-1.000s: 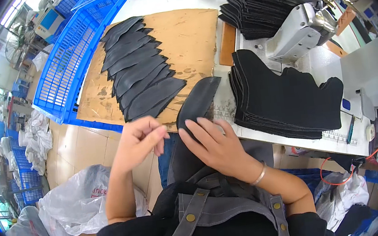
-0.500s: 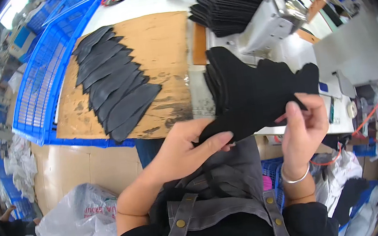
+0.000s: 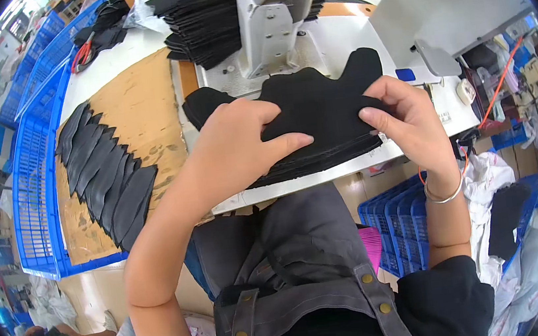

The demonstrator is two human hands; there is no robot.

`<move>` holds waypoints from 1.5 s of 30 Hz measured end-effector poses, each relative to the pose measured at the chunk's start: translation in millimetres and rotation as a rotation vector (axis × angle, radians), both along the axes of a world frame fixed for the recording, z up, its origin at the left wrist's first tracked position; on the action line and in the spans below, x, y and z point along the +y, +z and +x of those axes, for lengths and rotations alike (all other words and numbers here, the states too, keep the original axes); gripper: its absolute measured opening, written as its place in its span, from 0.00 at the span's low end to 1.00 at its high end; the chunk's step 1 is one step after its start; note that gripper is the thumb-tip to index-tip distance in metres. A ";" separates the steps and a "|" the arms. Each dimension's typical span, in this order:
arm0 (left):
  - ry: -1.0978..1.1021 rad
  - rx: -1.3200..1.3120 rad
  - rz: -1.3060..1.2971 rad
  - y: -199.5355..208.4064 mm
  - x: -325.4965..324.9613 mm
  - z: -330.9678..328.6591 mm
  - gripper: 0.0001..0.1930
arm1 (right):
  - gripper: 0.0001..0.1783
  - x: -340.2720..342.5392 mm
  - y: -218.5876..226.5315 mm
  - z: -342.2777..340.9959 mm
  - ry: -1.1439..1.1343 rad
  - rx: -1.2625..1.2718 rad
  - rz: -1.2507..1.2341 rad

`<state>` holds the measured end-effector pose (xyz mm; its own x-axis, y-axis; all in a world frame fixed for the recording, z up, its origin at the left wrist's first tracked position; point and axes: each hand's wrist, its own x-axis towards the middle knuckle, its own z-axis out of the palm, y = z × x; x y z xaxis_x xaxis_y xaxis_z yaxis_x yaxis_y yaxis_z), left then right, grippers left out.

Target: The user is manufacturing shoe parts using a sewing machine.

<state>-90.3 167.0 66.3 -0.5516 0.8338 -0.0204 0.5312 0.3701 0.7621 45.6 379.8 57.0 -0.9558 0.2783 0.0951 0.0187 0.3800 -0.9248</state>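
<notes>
A stack of black, lobed fabric pieces [image 3: 317, 99] lies on the white sewing table in front of the sewing machine [image 3: 269, 25], its layered lower edge facing me. My left hand [image 3: 236, 138] rests over the left part of the stack. Its thumb and index finger are spread on the top piece; the other fingers are hidden. At the right side, my right hand [image 3: 406, 119] pinches the edge of the top piece, thumb on the near face and fingers curled behind. A thin bracelet circles my right wrist.
Dark curved pieces [image 3: 107, 176] overlap in a row on a cardboard sheet [image 3: 149, 108] at left, over a blue crate [image 3: 28, 195]. A tall black fabric pile [image 3: 199, 20] stands behind the machine. Red-handled scissors [image 3: 82, 55] lie far left. Blue baskets [image 3: 394, 220] stand below right.
My view has swung right. The black pieces went from being held up and tilted to lying flat before the machine. My left hand has shifted onto their top; my right still pinches the right side.
</notes>
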 end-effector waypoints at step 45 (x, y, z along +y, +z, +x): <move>-0.028 0.056 -0.031 3.9 -17.6 -17.2 0.17 | 0.35 -18.1 8.4 -25.6 0.086 -0.017 0.642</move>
<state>-107.5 149.4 70.2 -0.5293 0.8483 -0.0167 0.5830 0.3779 0.7192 20.1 361.7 65.4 -0.9750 0.0932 0.2017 -0.0241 0.8581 -0.5130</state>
